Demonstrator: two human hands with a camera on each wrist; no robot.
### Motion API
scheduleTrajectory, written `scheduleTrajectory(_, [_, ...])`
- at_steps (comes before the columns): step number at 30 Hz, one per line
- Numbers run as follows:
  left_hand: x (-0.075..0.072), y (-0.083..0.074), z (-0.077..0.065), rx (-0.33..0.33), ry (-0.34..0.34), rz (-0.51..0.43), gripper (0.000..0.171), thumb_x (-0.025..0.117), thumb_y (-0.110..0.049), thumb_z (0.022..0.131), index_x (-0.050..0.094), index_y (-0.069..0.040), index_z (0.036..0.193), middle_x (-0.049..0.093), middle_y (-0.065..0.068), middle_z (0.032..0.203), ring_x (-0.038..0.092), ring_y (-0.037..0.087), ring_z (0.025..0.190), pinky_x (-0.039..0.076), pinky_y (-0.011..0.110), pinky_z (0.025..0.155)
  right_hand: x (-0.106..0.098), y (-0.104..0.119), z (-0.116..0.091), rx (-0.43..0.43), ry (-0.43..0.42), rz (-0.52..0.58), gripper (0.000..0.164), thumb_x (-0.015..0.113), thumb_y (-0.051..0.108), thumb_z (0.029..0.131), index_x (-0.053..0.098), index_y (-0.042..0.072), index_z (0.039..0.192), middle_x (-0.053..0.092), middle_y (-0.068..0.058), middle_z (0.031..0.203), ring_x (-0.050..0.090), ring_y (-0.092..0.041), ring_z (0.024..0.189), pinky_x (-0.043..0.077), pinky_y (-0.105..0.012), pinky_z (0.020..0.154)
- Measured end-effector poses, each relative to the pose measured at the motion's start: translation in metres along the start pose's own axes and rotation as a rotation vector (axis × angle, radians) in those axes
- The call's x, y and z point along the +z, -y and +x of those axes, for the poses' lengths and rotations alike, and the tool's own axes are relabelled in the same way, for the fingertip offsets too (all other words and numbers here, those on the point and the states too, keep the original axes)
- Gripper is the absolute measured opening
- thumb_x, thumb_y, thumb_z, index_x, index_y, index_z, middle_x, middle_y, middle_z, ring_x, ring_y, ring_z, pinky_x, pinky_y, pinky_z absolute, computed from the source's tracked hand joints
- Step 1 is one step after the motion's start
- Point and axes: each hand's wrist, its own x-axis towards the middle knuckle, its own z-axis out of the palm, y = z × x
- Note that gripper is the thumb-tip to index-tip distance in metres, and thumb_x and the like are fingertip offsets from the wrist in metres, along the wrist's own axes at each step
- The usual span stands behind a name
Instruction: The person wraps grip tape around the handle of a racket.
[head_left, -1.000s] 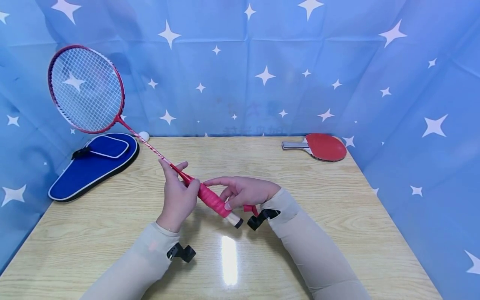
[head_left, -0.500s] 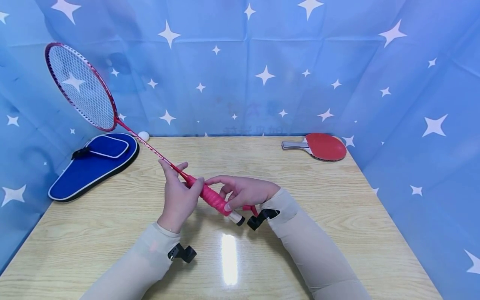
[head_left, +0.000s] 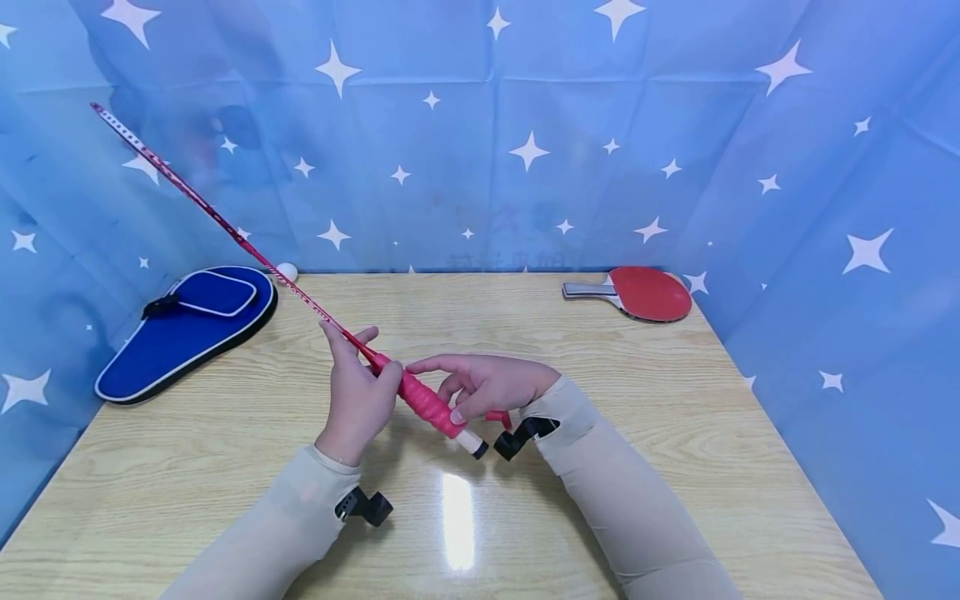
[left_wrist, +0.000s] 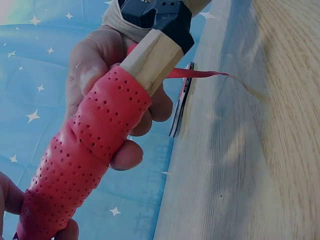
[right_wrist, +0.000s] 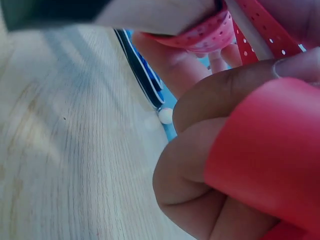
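My left hand (head_left: pixel 356 404) holds a red badminton racket (head_left: pixel 288 287) around the top of its handle, thumb over the near side. The racket head points up to the left and appears edge-on. Pink-red perforated grip tape (left_wrist: pixel 95 130) covers most of the handle in overlapping turns. Beyond it, bare wood (left_wrist: pixel 152 60) shows before the black butt end. My right hand (head_left: pixel 498 383) is at the lower handle with curled fingers, pinching the tape's free length (right_wrist: pixel 272 150), which passes over those fingers in the right wrist view. A loose tail of tape (left_wrist: pixel 197 73) hangs behind that hand.
On the wooden table (head_left: pixel 600 517), a blue paddle case (head_left: pixel 187 333) lies at the back left, beside a white ball (head_left: pixel 287 272). A red table tennis paddle (head_left: pixel 648 293) lies at the back right. A blue starred curtain (head_left: pixel 435 125) stands behind.
The racket has turned about its long axis, its head going from face-on to edge-on. Both hands stay in nearly the same place, and the tape's loose tail has shifted slightly.
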Motion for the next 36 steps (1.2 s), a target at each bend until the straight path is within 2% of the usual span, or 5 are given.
scheduleTrajectory(5, [-0.0006,-0.0010,0.0005,-0.018,0.010,0.004,0.124,0.069,-0.010,0.094,-0.034,-0.023,0.162,0.044,0.007,0.160,0.073,0.029,0.091,0.062,0.030,0.069,0.0007,0.0002,-0.0003,0.018,-0.036,-0.026,0.086,0.069,-0.001,0.093,0.033,0.026,0.165,0.067,-0.018,0.121,0.075,-0.033,0.093,0.062,-0.036,0.084])
scheduleTrajectory(15, [-0.0023,-0.0021,0.0025,-0.050,0.029,0.031,0.133,0.078,-0.018,0.093,-0.036,-0.032,0.160,0.042,0.006,0.161,0.070,0.034,0.110,0.064,0.042,0.087,0.0024,0.0015,0.0002,0.028,-0.055,-0.021,0.089,0.075,-0.001,0.090,0.033,0.027,0.164,0.064,-0.018,0.121,0.075,-0.032,0.091,0.063,-0.036,0.084])
scheduleTrajectory(23, [-0.0019,0.0007,-0.0010,-0.060,0.039,0.049,0.137,0.083,-0.023,0.091,-0.035,-0.036,0.160,0.041,0.005,0.161,0.068,0.034,0.111,0.063,0.043,0.090,0.0044,-0.0010,-0.0012,0.049,-0.072,-0.038,0.089,0.075,0.002,0.090,0.034,0.029,0.163,0.065,-0.016,0.124,0.075,-0.033,0.090,0.062,-0.036,0.084])
scheduleTrajectory(30, [-0.0014,0.0018,-0.0024,-0.041,0.033,0.069,0.137,0.082,-0.021,0.091,-0.035,-0.030,0.160,0.042,0.005,0.161,0.070,0.033,0.107,0.064,0.041,0.086,0.0051,-0.0021,-0.0018,0.039,-0.081,-0.056,0.089,0.077,0.004,0.089,0.036,0.031,0.163,0.065,-0.015,0.124,0.075,-0.032,0.090,0.061,-0.036,0.083])
scheduleTrajectory(36, [-0.0028,-0.0010,-0.0027,-0.035,0.025,0.066,0.133,0.078,-0.015,0.091,-0.035,-0.027,0.161,0.040,0.006,0.163,0.069,0.032,0.114,0.064,0.044,0.089,0.0031,0.0004,-0.0022,0.026,-0.051,-0.064,0.088,0.075,0.008,0.091,0.033,0.030,0.165,0.066,-0.015,0.128,0.074,-0.033,0.100,0.062,-0.037,0.085])
